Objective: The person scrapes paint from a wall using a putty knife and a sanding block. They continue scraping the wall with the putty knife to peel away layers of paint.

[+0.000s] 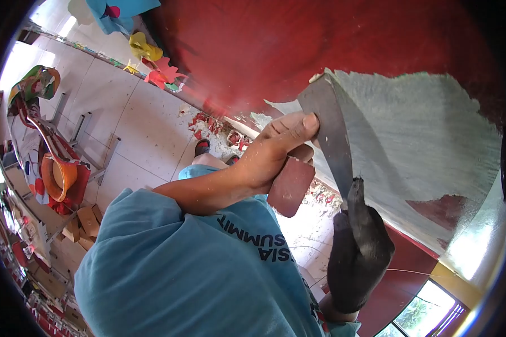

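Along the lower edge of the red wall [253, 45], a broad pale patch [433, 129] looks largely stripped while red remains above, and before its left side is a metal scraper [334, 132], the right hand's [362, 247] grip closed on its narrow end, the left hand [287, 137] thumbing it and clasping a reddish block [291, 186].

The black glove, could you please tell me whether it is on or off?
On: the black glove covers the right hand to the wrist, while the left hand is bare.
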A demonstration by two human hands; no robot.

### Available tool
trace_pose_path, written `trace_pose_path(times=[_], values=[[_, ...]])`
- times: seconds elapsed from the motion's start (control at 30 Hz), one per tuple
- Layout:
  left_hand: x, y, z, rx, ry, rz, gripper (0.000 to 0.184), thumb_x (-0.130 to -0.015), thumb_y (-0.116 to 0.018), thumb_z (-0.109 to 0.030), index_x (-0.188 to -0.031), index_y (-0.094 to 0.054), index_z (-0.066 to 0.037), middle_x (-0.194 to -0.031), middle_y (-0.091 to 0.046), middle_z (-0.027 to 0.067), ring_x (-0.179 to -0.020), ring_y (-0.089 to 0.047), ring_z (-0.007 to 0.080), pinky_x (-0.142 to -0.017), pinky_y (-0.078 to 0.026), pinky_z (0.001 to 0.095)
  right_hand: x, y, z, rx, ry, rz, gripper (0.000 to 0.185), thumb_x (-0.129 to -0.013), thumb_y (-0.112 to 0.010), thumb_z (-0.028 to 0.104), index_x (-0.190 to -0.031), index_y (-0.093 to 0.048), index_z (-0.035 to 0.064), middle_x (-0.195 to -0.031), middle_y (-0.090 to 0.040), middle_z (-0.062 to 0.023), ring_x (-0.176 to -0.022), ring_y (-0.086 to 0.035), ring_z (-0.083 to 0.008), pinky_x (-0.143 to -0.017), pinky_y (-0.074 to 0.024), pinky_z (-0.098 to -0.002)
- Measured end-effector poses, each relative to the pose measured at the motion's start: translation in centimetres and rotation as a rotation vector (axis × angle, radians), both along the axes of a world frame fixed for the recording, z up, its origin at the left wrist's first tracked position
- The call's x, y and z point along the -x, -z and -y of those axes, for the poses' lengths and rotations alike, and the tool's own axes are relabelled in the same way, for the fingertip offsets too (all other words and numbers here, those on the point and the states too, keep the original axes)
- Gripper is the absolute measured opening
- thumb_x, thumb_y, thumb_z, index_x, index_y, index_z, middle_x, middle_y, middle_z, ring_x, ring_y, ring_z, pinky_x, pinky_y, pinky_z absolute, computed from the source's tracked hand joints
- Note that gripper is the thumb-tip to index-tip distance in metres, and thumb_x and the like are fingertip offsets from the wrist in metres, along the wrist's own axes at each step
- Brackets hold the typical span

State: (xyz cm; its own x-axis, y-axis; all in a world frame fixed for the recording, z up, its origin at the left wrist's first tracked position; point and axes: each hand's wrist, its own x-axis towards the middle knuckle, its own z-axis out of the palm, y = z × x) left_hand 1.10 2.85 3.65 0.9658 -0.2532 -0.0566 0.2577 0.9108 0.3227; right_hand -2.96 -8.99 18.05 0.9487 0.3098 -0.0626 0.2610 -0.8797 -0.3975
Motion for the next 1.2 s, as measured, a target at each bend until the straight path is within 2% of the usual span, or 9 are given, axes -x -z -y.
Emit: trace_pose_path(times=[0.1,0.13,0.2,0.4,0.43,0.7,1.03,1.07,1.2], values=[[0.1,-0.9,0.1,0.041,0.026,-0.076,0.027,-0.088,-0.056,-0.037,-0.079,-0.056,-0.012,-0.061,-0.048,-0.0069,-0.046,-0.036,0.0012,-0.041,-0.027,0.0176,0.6,0.4,0.8,-0.058,0.034,0.119,0.041,-0.077,-0.056,-0.001,-0.118,-0.055,0.0005,-0.073,-0.06,-0.0152,-0.063,-0.054,-0.0159,-0.059,-0.044,-0.0274],[0.1,-0.5,0.2,0.016,0.073,-0.061,0.028,-0.09,-0.051,-0.034,-0.098,-0.055,-0.008,-0.076,-0.056,-0.0016,-0.058,-0.044,0.0047,-0.052,-0.034,0.0203,0.3,0.5,0.6,-0.062,0.027,0.115,0.041,-0.077,-0.056,-0.001,-0.118,-0.055,0.0005,-0.073,-0.06,-0.0152,-0.063,-0.054,-0.0159,-0.059,-0.044,-0.0274],[-0.2,0.0,-0.1,-0.091,-0.055,-0.084,0.03,-0.09,-0.052,-0.036,-0.099,-0.055,-0.008,-0.079,-0.057,-0.0014,-0.059,-0.044,0.0037,-0.052,-0.034,0.0205,-0.3,-0.2,0.0,0.058,-0.004,0.077,0.041,-0.078,-0.056,0.0,-0.119,-0.054,-0.0002,-0.074,-0.06,-0.0155,-0.063,-0.055,-0.0155,-0.06,-0.0444,-0.027],[0.1,-0.6,0.1,-0.073,0.014,-0.045,0.028,-0.089,-0.053,-0.035,-0.095,-0.055,-0.008,-0.073,-0.053,-0.0028,-0.059,-0.044,0.0032,-0.051,-0.035,0.021,0.4,-0.8,0.8,-0.011,0.016,0.029,0.039,-0.08,-0.054,0.003,-0.119,-0.054,-0.0009,-0.073,-0.059,-0.0141,-0.06,-0.053,-0.0153,-0.058,-0.0435,-0.0265],[0.2,-1.5,0.4,-0.01,0.02,-0.1,0.027,-0.089,-0.054,-0.035,-0.08,-0.058,-0.01,-0.07,-0.055,-0.0056,-0.047,-0.038,-0.0001,-0.042,-0.028,0.0162,0.5,-1.3,0.5,-0.033,0.085,-0.042,0.038,-0.081,-0.053,0.004,-0.119,-0.054,-0.001,-0.075,-0.061,-0.0147,-0.061,-0.054,-0.0159,-0.059,-0.044,-0.0268],[-0.2,-1.0,0.5,-0.082,-0.045,-0.124,0.027,-0.088,-0.055,-0.037,-0.085,-0.06,-0.011,-0.073,-0.057,-0.0046,-0.055,-0.045,0.0012,-0.048,-0.035,0.0163,-0.3,-0.8,0.5,0.145,-0.023,-0.024,0.037,-0.083,-0.051,0.006,-0.119,-0.053,-0.0019,-0.088,-0.065,-0.0174,-0.065,-0.058,-0.015,-0.062,-0.0463,-0.0277],[0.1,-0.5,1.3,-0.099,-0.025,-0.159,0.026,-0.089,-0.053,-0.037,-0.09,-0.06,-0.012,-0.085,-0.059,-0.0051,-0.065,-0.05,0.0023,-0.051,-0.037,0.016,0.3,-0.3,0.5,0.1,-0.014,0.061,0.04,-0.081,-0.054,0.002,-0.12,-0.055,0.0043,-0.068,-0.057,-0.0132,-0.057,-0.049,-0.0165,-0.057,-0.0433,-0.028],[0.3,-0.3,1.7,-0.124,0.079,-0.136,0.03,-0.091,-0.049,-0.034,-0.104,-0.055,-0.008,-0.093,-0.058,0.0005,-0.074,-0.052,0.0087,-0.063,-0.042,0.0196,0.1,-0.4,0.8,0.097,-0.013,0.067,0.04,-0.081,-0.054,0.002,-0.12,-0.055,0.0043,-0.068,-0.057,-0.0132,-0.057,-0.049,-0.0165,-0.057,-0.0433,-0.028],[0.1,1.1,0.9,-0.002,-0.028,-0.14,0.032,-0.089,-0.05,-0.039,-0.089,-0.054,-0.007,-0.081,-0.055,0.0043,-0.057,-0.045,0.01,-0.053,-0.037,0.0205,-0.8,0.1,-0.3,0.142,-0.062,0.033,0.048,-0.078,-0.062,0.008,-0.124,-0.052,0.0127,-0.062,-0.052,-0.0086,-0.053,-0.051,-0.0207,-0.05,-0.0445,-0.0324]])
